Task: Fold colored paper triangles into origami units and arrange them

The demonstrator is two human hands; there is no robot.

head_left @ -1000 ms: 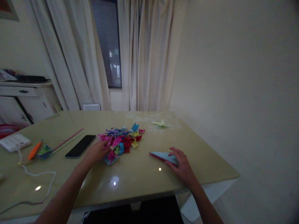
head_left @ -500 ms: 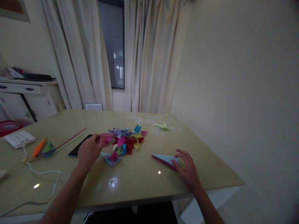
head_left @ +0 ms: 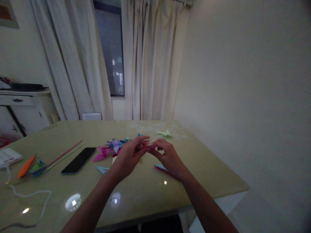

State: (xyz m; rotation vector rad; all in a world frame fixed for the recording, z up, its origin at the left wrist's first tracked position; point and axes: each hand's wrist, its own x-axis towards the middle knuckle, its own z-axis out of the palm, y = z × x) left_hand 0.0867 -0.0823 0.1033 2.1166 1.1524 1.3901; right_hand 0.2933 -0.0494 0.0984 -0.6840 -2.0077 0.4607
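In front of the pile of paper cranes (head_left: 117,145), my left hand (head_left: 128,157) and my right hand (head_left: 167,154) meet above the table. Both pinch a small dark pink folded paper (head_left: 147,147) between thumbs and fingers; its shape is mostly hidden. Under my right wrist lies a folded paper (head_left: 163,168), light blue with a dark red edge. A light blue paper piece (head_left: 101,169) shows beside my left forearm. My left hand covers much of the cranes, which are purple, blue and pink.
A black phone (head_left: 79,160) lies left of the cranes. Farther left are thin pink and green sticks (head_left: 63,155), an orange pointed object (head_left: 26,167) and a white box (head_left: 10,157) with a cable (head_left: 31,195). A pale green paper crane (head_left: 165,133) sits at the back.
My left hand has moved right from beside the phone. My right hand has left the blue and red folded paper and come up to meet it at the dark pink paper.
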